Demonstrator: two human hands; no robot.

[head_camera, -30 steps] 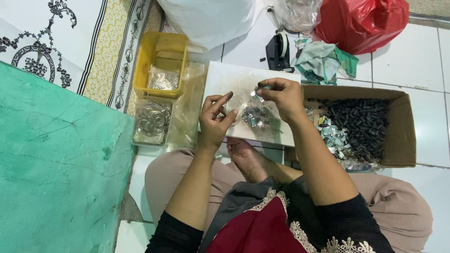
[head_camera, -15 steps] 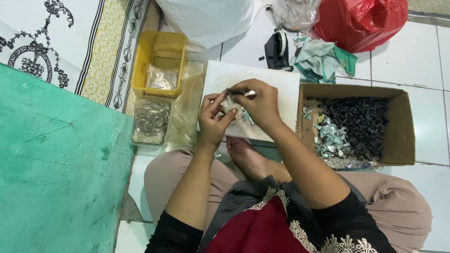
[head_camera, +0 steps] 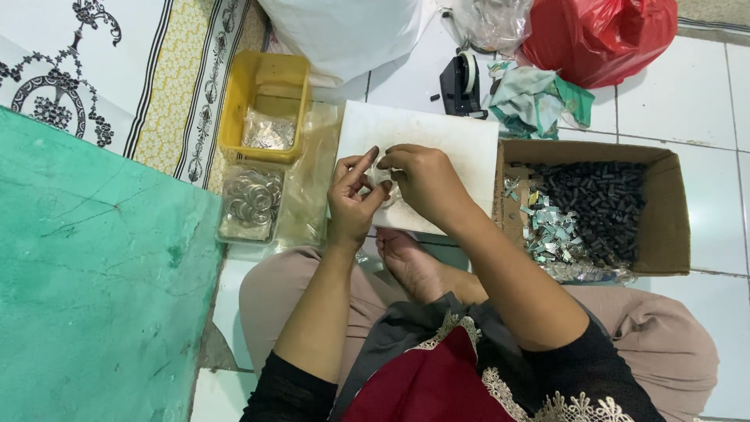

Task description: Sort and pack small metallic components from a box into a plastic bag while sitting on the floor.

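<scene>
- A tiny pale part [head_camera: 380, 178] is pinched between both hands above the white board [head_camera: 453, 133]; too small and too covered by fingers to tell its kind
- The left hand [head_camera: 353, 199] pinches it from the left, forefinger raised; the right hand [head_camera: 422, 181] closes on it from the right, knuckles hiding most of it
- The board is flat, smooth, rectangular, lying on the tiled floor [head_camera: 703, 94] before the person's bare foot [head_camera: 410, 266]
- Right of it, an open brown cardboard box [head_camera: 668, 219] holds dark cylindrical pieces and silvery scraps
- To the left, a yellow plastic tub [head_camera: 269, 82] holds a clear bag of shiny bits; below it a clear bag of metal rings [head_camera: 251, 199]
- Behind: a black tape dispenser [head_camera: 461, 82], crumpled teal cloth [head_camera: 539, 98], a red plastic bag [head_camera: 601, 35] cut off by the frame's top edge, and a white sack [head_camera: 344, 31]
</scene>
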